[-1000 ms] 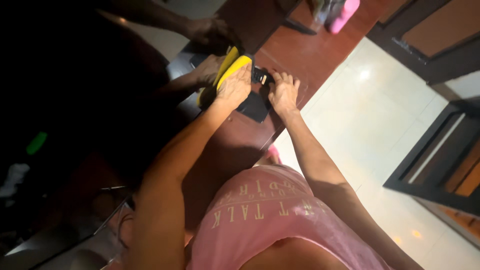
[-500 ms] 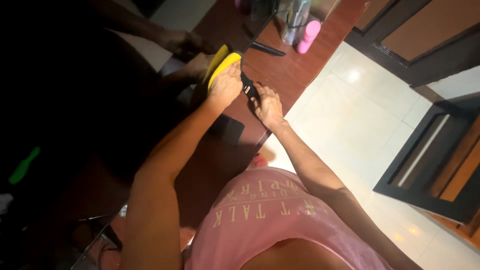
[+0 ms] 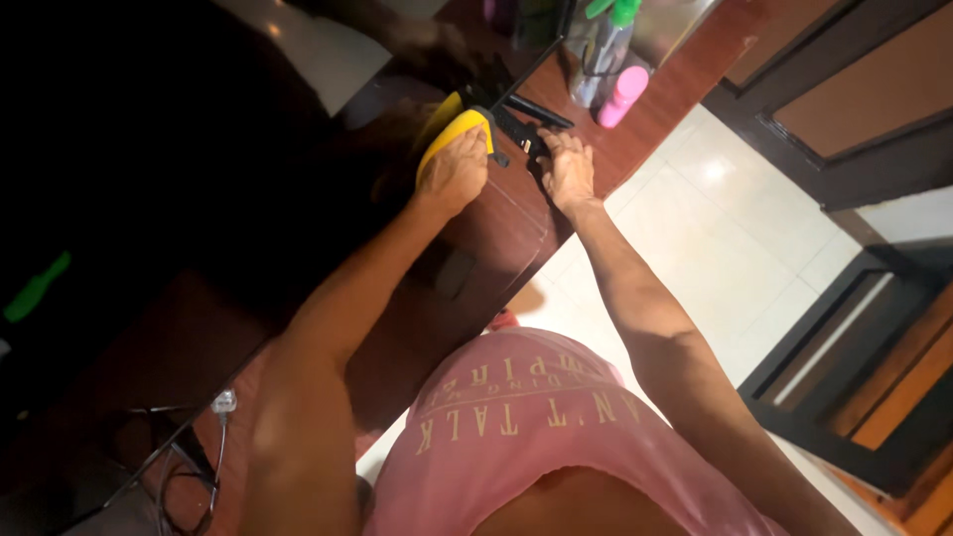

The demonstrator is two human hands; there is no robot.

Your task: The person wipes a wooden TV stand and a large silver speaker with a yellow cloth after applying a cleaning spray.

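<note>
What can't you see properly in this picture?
- Head view: the yellow thing is half covered by the left hand, so its kind is unclear.
- The right hand hides part of the black strap piece; its grip is unclear.
- The bottles are cut off by the top edge.
- Another person's hand is lost in shadow.
- The dark left side of the wooden table hides everything there.

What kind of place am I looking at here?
Probably a room in a home: a dark polished wooden table, pale floor tiles, a dark wooden door frame, and spray bottles on the table.
</note>
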